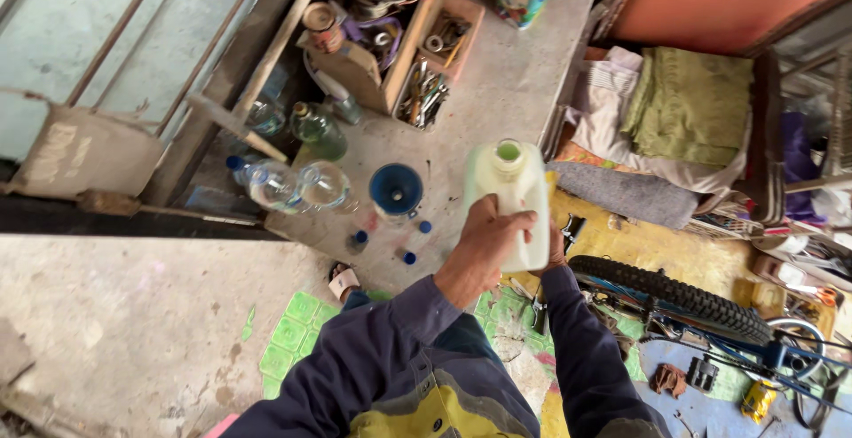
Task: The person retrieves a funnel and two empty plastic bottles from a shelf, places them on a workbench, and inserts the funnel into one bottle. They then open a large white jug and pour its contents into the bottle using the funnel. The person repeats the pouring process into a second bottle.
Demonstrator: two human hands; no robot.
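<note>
Both my hands hold up a white plastic jug [513,188] with an open mouth showing green inside. My left hand [479,244] wraps its near side with fingers over the front. My right hand [556,250] is mostly hidden behind the jug and supports its right side. Below the jug on the grey concrete bench [506,74] stands a blue funnel [396,191]. Small blue bottle caps [409,257] lie near it. Clear plastic bottles [297,186] lie left of the funnel.
A green glass bottle [318,131] stands behind the clear ones. Wooden boxes of tools and metal parts [426,92] sit on the bench's far side. A bicycle wheel and blue frame [701,314] lie at right, folded cloths [683,110] above them. Green tiles [293,336] cover the floor.
</note>
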